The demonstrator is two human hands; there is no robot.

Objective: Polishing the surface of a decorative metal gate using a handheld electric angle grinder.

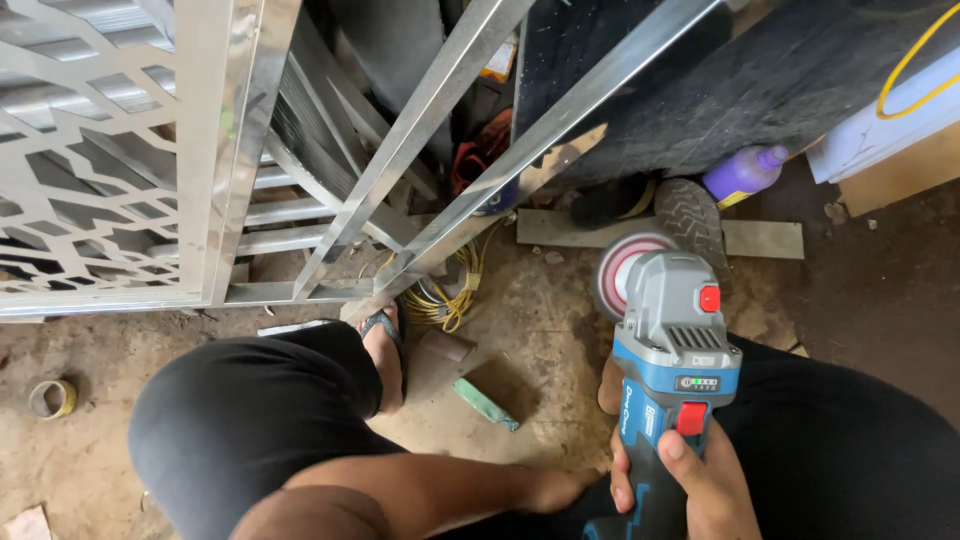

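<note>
**Grinder in hand, disc off the metal**

The right hand (700, 480) is wrapped tight around the blue-and-grey handle of the grinder (668, 350), fingers curled over the body and the thumb lying just below the red switch. The tool points away from the grip, and its round disc (622, 268) sits at the far end — hanging over the dirt floor (540, 340), touching nothing.

The left hand (560, 488) rests low, just beside the gripping hand and a little behind it; its fingers are hidden behind the forearm and the tool, so whether it is open or closed I cannot tell. It does not appear to hold the grinder.

Ahead of the disc and off to the left of the grip stands a shiny steel frame (420, 180) with slanted bars, joined to a patterned cut-out panel (90, 170). The nearest bar is near the disc yet clearly apart from it. No sparks show, so by my reading no grinding is under way — the frame's joints look still to be worked.

A sandalled foot (385, 350) is planted beside the frame's base.
</note>
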